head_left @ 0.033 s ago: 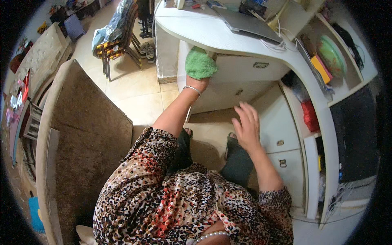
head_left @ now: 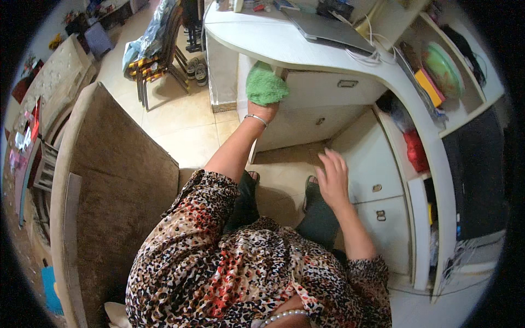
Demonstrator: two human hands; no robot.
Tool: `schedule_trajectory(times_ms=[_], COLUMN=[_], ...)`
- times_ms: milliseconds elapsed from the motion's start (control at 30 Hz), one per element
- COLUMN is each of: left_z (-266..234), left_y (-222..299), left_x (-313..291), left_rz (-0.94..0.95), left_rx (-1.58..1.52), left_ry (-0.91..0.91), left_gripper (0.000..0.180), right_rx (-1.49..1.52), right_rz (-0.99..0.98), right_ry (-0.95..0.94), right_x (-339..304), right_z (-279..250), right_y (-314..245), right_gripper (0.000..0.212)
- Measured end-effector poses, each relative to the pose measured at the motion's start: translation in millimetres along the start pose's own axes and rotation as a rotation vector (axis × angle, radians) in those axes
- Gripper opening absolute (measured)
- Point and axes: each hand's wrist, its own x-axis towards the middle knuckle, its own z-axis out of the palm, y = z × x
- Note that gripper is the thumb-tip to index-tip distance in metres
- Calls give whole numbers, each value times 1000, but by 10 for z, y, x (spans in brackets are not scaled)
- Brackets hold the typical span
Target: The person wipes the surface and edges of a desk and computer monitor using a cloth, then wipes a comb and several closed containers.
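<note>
My left hand [head_left: 263, 111], with a bracelet at the wrist, reaches forward and holds a fluffy green cloth [head_left: 266, 85]. The cloth covers most of its fingers. It lies against the left end of a white drawer cabinet [head_left: 295, 126], just under the rounded desktop [head_left: 262, 34]; whether it presses on the panel is hard to tell. My right hand [head_left: 333, 176] hangs in the air, fingers apart, holding nothing. Behind it are the drawer cabinet and a white low cupboard [head_left: 375, 158] with small metal handles.
A closed laptop [head_left: 328, 31] and white cables [head_left: 363, 57] lie on the desktop. Shelves at the right hold a green bowl-like item [head_left: 442, 68] and a red bag [head_left: 415, 151]. A brown upholstered panel [head_left: 117, 202] stands close at my left. Stacked chairs [head_left: 156, 63] stand farther off.
My right hand has dropped slightly, its fingers still apart. My left hand and the green cloth have shifted very little, if at all.
</note>
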Motion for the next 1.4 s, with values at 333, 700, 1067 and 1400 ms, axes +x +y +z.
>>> schedule_trajectory(times_ms=[333,700,1067,1400], left_z=[-99,-1211,-1036,-1071], left_y=[203,965,756,943], left_x=[-804,232,1407,1344], left_rz=[350,671,694,625], left_rx=[197,212,471,397], left_ry=[-883,-454,-547,-576], left_gripper=[16,65,90,82], right_rx=[1216,1603,1803,1382], right_rz=[889,1262,187,431], right_ry=[15,137,594,705], right_x=[-1022,-43,1710,2124], right_z=[667,578,748,935], right_y=[-18,-205,-232,21], right_gripper=[49,34,29,38])
